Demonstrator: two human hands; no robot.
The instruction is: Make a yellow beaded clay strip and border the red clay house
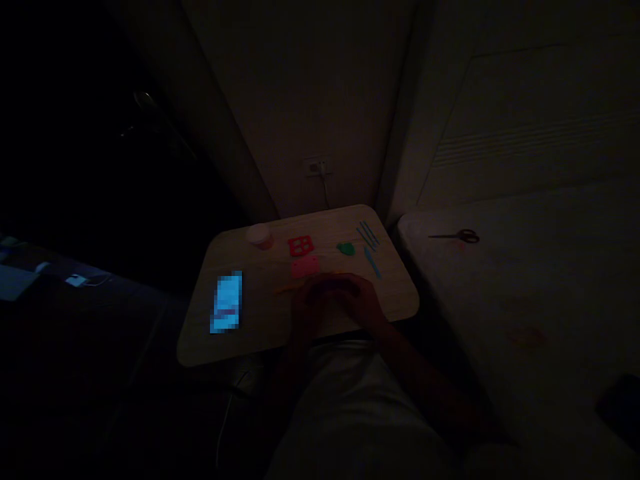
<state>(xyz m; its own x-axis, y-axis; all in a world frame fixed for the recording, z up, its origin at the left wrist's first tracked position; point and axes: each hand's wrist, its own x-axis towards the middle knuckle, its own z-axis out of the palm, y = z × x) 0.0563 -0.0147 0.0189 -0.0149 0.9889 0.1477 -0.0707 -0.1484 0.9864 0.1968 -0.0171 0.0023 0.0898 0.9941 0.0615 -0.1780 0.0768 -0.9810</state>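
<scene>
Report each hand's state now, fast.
Left hand: on the small table, pressed against the right; grip cannot be told in the dark.
Right hand: same, nothing visibly held.

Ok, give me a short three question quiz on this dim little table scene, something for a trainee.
1. True or false: the scissors lie on the small wooden table.
2. Which lies nearest the lit phone? A) the green piece B) the pale cup C) the blue sticks
3. Fill in: the red grid piece lies just behind the ____ flat piece.

Key: 1 false, they lie on the pale surface to the right. 2 B. 3 pink.

The left hand and right hand rest together at the table's near edge; their grip is too dark to judge.
</scene>
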